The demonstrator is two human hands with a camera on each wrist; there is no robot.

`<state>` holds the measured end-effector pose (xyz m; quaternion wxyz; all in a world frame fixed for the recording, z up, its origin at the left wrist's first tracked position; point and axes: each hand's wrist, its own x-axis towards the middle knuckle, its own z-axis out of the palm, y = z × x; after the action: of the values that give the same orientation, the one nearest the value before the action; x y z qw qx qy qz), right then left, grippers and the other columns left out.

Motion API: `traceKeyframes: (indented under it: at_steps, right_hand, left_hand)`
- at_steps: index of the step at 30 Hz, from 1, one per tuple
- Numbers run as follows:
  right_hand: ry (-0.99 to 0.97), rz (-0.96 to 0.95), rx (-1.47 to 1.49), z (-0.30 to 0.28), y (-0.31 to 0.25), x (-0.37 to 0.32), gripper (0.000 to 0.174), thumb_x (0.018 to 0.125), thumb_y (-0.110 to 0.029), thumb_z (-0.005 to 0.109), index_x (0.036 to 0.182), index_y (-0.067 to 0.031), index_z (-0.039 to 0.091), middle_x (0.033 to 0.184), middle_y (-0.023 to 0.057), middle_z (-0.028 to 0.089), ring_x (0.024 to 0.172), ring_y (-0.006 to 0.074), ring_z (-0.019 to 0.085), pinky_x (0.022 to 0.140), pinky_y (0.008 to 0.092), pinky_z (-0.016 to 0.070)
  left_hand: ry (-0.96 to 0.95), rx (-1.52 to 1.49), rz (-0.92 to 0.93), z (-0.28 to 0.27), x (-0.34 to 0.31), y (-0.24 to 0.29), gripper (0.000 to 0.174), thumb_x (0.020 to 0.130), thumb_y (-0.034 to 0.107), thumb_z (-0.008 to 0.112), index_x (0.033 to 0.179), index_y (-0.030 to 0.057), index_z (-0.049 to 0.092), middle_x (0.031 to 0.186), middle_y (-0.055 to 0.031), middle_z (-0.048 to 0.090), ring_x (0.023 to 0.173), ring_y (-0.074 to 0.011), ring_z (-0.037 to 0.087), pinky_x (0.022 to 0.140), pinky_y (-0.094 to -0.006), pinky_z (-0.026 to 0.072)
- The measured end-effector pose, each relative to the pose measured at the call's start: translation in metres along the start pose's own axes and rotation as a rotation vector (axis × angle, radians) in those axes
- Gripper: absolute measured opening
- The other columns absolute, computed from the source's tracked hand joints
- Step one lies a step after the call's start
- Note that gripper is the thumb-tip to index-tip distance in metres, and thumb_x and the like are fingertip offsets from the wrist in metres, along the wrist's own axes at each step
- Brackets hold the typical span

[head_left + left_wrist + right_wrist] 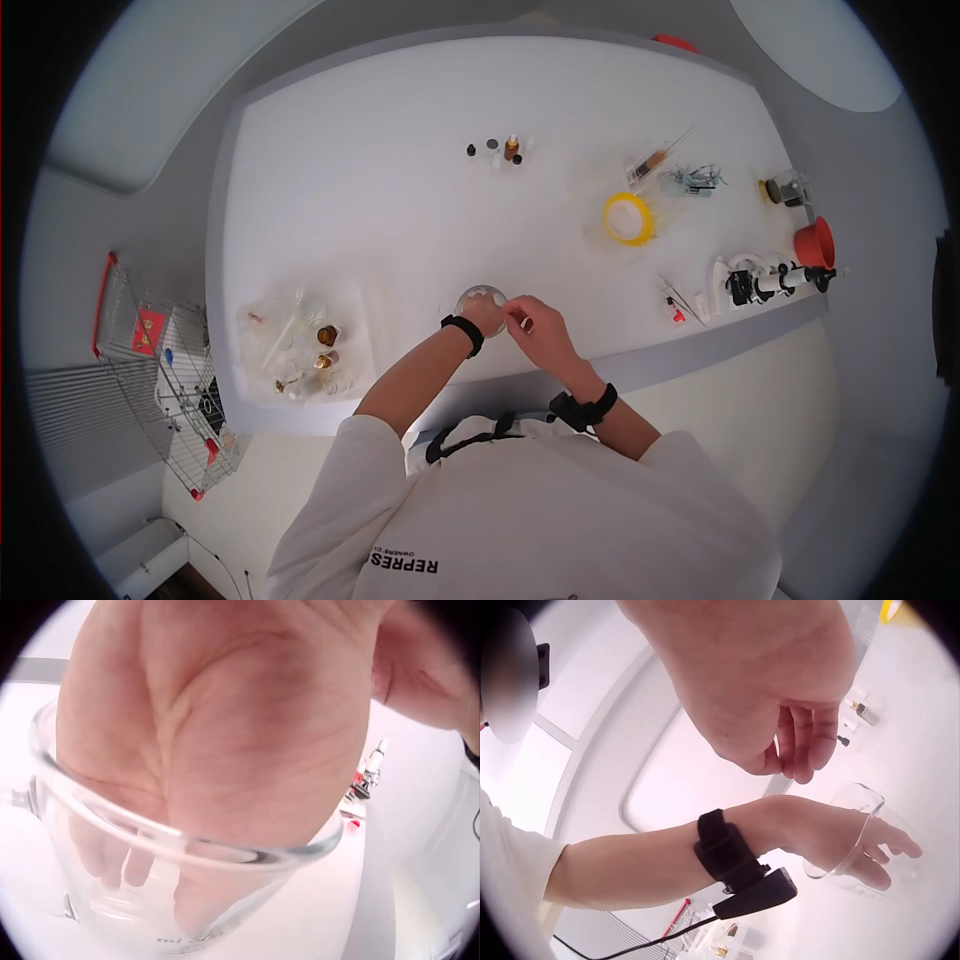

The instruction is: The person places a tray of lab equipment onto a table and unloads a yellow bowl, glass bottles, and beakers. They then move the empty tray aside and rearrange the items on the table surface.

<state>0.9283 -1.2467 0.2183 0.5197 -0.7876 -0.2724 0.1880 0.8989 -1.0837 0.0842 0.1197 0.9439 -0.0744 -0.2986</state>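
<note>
A clear glass beaker (462, 298) with printed markings stands near the table's front edge. My left hand (484, 315) reaches down through its mouth; in the left wrist view the palm (217, 735) fills the opening above the rim (187, 844). Through the glass (864, 792) the fingers of that hand (826, 834) show extended and spread, holding nothing visible. My right hand (548, 338) hovers just right of the beaker. In the right wrist view its fingers (804, 742) curl toward the thumb, with no object visible between them.
Brown bottles and small caps (512, 148) stand at the back middle. A yellow-rimmed container (628, 219) and blue-green items (695, 181) lie right of them. A microscope (765, 284), red cup (814, 243) and tweezers (683, 300) are at right; a clear tray with glassware (300, 335) is at left.
</note>
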Motion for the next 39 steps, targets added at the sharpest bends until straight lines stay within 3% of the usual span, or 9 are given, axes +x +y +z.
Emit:
traceKeyframes:
  at_steps: [9,15,17,22,25,27,29,33,39]
  right_hand:
    - [-0.055,0.041,-0.179,0.009,0.029,-0.041,0.030,0.086,-0.004,0.066,0.114,-0.0092,0.059,0.106,0.0099,0.061,0.077,0.0213,0.067,0.072,0.0322,0.0535]
    - [-0.034,0.002,-0.109,0.012,0.026,-0.027,0.046,0.085,-0.005,0.067,0.128,-0.0104,0.050,0.113,0.0109,0.058,0.078,0.0214,0.065,0.072,0.0323,0.0528]
    - [0.024,0.019,-0.045,0.007,0.013,-0.022,0.050,0.085,-0.006,0.068,0.131,-0.0099,0.048,0.112,0.0110,0.058,0.077,0.0214,0.065,0.071,0.0329,0.0525]
    - [0.052,0.158,0.341,0.006,0.009,0.008,0.048,0.092,-0.017,0.069,0.134,-0.0070,0.047,0.104,0.0052,0.064,0.076,0.0100,0.060,0.067,0.0247,0.0494]
    - [0.063,0.119,0.500,0.011,0.019,0.034,0.042,0.095,-0.019,0.068,0.130,-0.0061,0.050,0.100,0.0019,0.066,0.074,0.0072,0.059,0.065,0.0230,0.0487]
    - [0.075,0.142,0.447,0.003,0.016,0.053,0.037,0.093,-0.016,0.069,0.126,-0.0059,0.055,0.099,0.0019,0.066,0.072,0.0071,0.058,0.065,0.0227,0.0486]
    - [0.161,0.152,0.433,-0.005,0.023,0.068,0.033,0.090,-0.014,0.073,0.118,-0.0057,0.058,0.096,0.0031,0.066,0.069,0.0094,0.058,0.064,0.0248,0.0494]
    - [0.392,0.142,-0.098,-0.017,0.089,0.106,0.036,0.082,-0.014,0.079,0.109,-0.0066,0.057,0.097,0.0089,0.066,0.066,0.0192,0.061,0.066,0.0317,0.0516]
    - [0.295,0.108,-0.431,-0.026,0.152,0.194,0.038,0.078,-0.012,0.077,0.108,-0.0076,0.056,0.103,0.0118,0.063,0.090,0.0307,0.065,0.077,0.0414,0.0522]
  left_hand:
    - [0.014,0.060,0.010,-0.015,-0.009,0.010,0.021,0.090,0.018,0.056,0.093,0.0036,0.071,0.097,-0.0186,0.070,0.095,-0.0326,0.069,0.079,-0.0431,0.0560]
    - [0.129,-0.049,0.097,-0.061,-0.053,0.016,0.015,0.084,0.014,0.062,0.083,0.0011,0.069,0.096,-0.0212,0.069,0.090,-0.0356,0.068,0.073,-0.0457,0.0546]
    - [0.056,-0.014,0.041,-0.095,-0.079,0.014,0.018,0.083,0.014,0.066,0.095,0.0019,0.070,0.095,-0.0208,0.069,0.089,-0.0347,0.068,0.074,-0.0438,0.0547]
    - [0.374,-0.801,0.140,-0.130,-0.101,0.006,0.039,0.087,0.017,0.072,0.122,0.0037,0.061,0.101,-0.0126,0.070,0.088,-0.0256,0.068,0.079,-0.0349,0.0553]
    - [0.438,-0.977,0.203,-0.139,-0.096,0.014,0.037,0.087,0.013,0.073,0.120,0.0029,0.060,0.105,-0.0107,0.070,0.091,-0.0229,0.068,0.080,-0.0337,0.0552]
    - [0.458,-1.024,0.184,-0.138,-0.093,0.014,0.038,0.089,0.012,0.072,0.123,0.0038,0.056,0.110,-0.0120,0.069,0.096,-0.0256,0.068,0.082,-0.0356,0.0548]
    - [0.701,-0.854,0.017,-0.125,-0.082,0.008,0.039,0.089,0.012,0.072,0.123,0.0036,0.054,0.114,-0.0131,0.067,0.100,-0.0299,0.067,0.085,-0.0384,0.0540]
    - [0.821,-0.492,-0.009,-0.093,-0.087,-0.009,0.056,0.085,0.016,0.073,0.133,0.0066,0.046,0.133,-0.0204,0.053,0.118,-0.0388,0.055,0.095,-0.0471,0.0483]
    - [0.524,-0.795,-0.014,-0.056,-0.093,-0.034,0.059,0.087,0.018,0.072,0.138,0.0060,0.044,0.136,-0.0201,0.050,0.122,-0.0375,0.053,0.100,-0.0445,0.0463]
